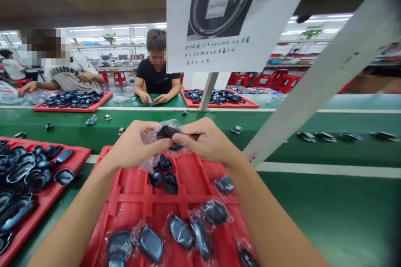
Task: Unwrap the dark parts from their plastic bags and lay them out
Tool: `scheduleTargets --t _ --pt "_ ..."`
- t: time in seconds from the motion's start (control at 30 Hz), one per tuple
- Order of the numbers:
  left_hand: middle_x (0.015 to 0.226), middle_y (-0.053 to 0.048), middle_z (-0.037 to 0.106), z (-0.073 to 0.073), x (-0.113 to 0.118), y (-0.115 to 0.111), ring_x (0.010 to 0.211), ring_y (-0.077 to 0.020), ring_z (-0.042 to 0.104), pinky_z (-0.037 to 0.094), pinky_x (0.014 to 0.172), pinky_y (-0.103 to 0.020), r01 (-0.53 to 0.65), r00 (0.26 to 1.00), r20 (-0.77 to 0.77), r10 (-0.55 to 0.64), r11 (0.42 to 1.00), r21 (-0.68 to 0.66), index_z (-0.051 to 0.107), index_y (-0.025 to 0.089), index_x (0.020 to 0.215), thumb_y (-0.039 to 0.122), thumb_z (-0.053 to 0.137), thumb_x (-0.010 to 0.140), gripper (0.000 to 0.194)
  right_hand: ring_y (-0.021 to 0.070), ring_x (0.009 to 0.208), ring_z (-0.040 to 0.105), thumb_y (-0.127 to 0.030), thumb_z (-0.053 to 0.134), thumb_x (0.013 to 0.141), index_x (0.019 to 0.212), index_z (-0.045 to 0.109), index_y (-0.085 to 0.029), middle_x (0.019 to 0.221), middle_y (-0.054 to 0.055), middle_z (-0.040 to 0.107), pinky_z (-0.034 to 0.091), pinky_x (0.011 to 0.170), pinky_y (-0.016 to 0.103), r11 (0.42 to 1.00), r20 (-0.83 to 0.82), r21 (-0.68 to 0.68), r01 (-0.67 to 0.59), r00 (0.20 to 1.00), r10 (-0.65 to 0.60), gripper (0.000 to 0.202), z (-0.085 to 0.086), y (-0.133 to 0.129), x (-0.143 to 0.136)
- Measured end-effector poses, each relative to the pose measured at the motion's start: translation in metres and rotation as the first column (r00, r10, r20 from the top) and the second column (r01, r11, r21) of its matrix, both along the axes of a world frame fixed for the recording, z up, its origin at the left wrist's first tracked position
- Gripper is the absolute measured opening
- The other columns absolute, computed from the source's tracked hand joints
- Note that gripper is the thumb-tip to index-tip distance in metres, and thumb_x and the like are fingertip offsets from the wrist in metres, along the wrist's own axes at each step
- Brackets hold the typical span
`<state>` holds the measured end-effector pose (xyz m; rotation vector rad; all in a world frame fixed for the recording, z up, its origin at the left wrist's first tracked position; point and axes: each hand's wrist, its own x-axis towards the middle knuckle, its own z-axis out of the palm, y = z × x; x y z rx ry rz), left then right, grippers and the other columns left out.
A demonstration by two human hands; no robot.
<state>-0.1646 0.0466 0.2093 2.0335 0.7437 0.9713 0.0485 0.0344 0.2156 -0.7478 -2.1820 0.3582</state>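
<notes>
Both my hands meet above a red compartmented tray (pixel 133 185). My left hand (pixel 133 139) is closed on crinkled clear plastic film (pixel 150 156) around a dark glossy shell part (pixel 166 132). From the other side my right hand (pixel 203 139) pinches the same part, thumb on its near face. Just below, several bare dark shells (pixel 171 182) lie in one tray compartment. Nearer to me, several blue-black shells wrapped in clear film (pixel 150 243) rest in the tray.
Another red tray (pixel 83 154), heaped with loose dark shells (pixel 20 171), stands at left. Beyond runs a green belt (pixel 269 133) with small parts on it. A slanted white post (pixel 313 75) and a hanging paper sheet (pixel 178 16) stand in front. Two people sit across, near more red trays (pixel 75 109).
</notes>
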Motion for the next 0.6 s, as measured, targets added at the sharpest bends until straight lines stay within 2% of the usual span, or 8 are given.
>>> scheduleTargets --t 0.13,0.23,0.3,0.37,0.43,0.47,0.53,0.6 --pt "0.064 0.001 0.058 -0.001 0.004 -0.002 0.06 -0.0116 0.045 0.037 0.058 -0.024 -0.024 1.0 -0.02 0.024 0.999 -0.022 0.068 0.016 0.071 0.036 0.068 0.083 0.024 0.0062 0.052 0.016 -0.057 0.063 0.096 0.053 0.025 -0.019 0.055 -0.006 0.019 0.015 0.048 0.027 0.99 -0.17 -0.088 -0.114 0.981 0.098 0.068 0.0 0.0 0.002" --pt "0.06 0.002 0.055 -0.005 0.011 -0.005 0.057 -0.0113 0.044 0.035 0.055 -0.025 -0.049 0.999 -0.022 0.05 0.998 0.029 0.064 0.017 0.066 0.037 0.064 0.085 0.028 0.0057 0.048 0.018 -0.062 0.069 0.089 0.049 0.028 -0.02 0.049 -0.007 0.023 0.015 0.046 0.026 0.959 -0.409 -0.16 -0.235 0.9 0.153 0.071 -0.014 0.013 0.003" --pt "0.062 0.001 0.058 -0.007 0.015 -0.006 0.058 -0.0117 0.046 0.037 0.056 -0.025 -0.063 0.998 0.009 0.063 0.996 0.061 0.064 0.017 0.065 0.036 0.063 0.085 0.028 0.0056 0.044 0.019 -0.069 0.068 0.085 0.047 0.029 -0.021 0.046 -0.007 0.024 0.016 0.043 0.025 0.921 -0.537 -0.249 -0.299 0.834 0.126 0.073 -0.028 0.026 0.001" --pt "0.06 0.001 0.059 -0.008 0.015 -0.005 0.056 -0.0116 0.046 0.036 0.054 -0.024 -0.063 0.998 0.013 0.062 0.995 0.072 0.065 0.016 0.066 0.038 0.063 0.085 0.029 0.006 0.042 0.019 -0.079 0.067 0.078 0.048 0.031 -0.022 0.044 -0.008 0.025 0.018 0.042 0.024 0.864 -0.546 -0.387 -0.321 0.835 0.066 0.074 -0.04 0.038 -0.002" --pt "0.055 0.002 0.057 -0.009 0.013 -0.001 0.051 -0.0112 0.044 0.033 0.05 -0.024 -0.091 0.996 -0.008 0.092 0.992 0.085 0.064 0.016 0.064 0.041 0.065 0.084 0.032 0.007 0.042 0.022 -0.085 0.063 0.075 0.052 0.038 -0.022 0.046 -0.007 0.031 0.02 0.042 0.024 0.829 -0.455 -0.498 -0.254 0.89 0.0 0.072 -0.044 0.043 -0.005" --pt "0.052 0.002 0.054 -0.009 0.011 0.002 0.049 -0.011 0.042 0.031 0.048 -0.024 -0.137 0.99 -0.018 0.14 0.985 0.109 0.063 0.017 0.061 0.043 0.065 0.084 0.035 0.0076 0.044 0.024 -0.086 0.063 0.075 0.054 0.042 -0.022 0.048 -0.007 0.033 0.021 0.043 0.024 0.856 -0.411 -0.489 -0.17 0.91 -0.054 0.07 -0.043 0.042 -0.006" --pt "0.047 0.002 0.051 -0.008 0.007 0.006 0.046 -0.0112 0.041 0.027 0.046 -0.025 -0.273 0.96 -0.015 0.28 0.944 0.188 0.061 0.017 0.056 0.045 0.066 0.084 0.039 0.0087 0.049 0.027 -0.081 0.063 0.079 0.059 0.046 -0.021 0.052 -0.006 0.037 0.023 0.047 0.025 0.943 -0.382 -0.329 0.058 0.905 -0.188 0.066 -0.033 0.033 -0.007" --pt "0.045 0.002 0.052 -0.007 0.005 0.009 0.045 -0.0117 0.042 0.026 0.046 -0.025 -0.363 0.927 0.001 0.375 0.896 0.255 0.062 0.018 0.055 0.046 0.065 0.084 0.041 0.0096 0.053 0.031 -0.071 0.066 0.084 0.065 0.054 -0.019 0.057 -0.004 0.042 0.027 0.051 0.025 0.969 -0.35 -0.105 0.225 0.903 -0.248 0.057 -0.019 0.02 -0.009"
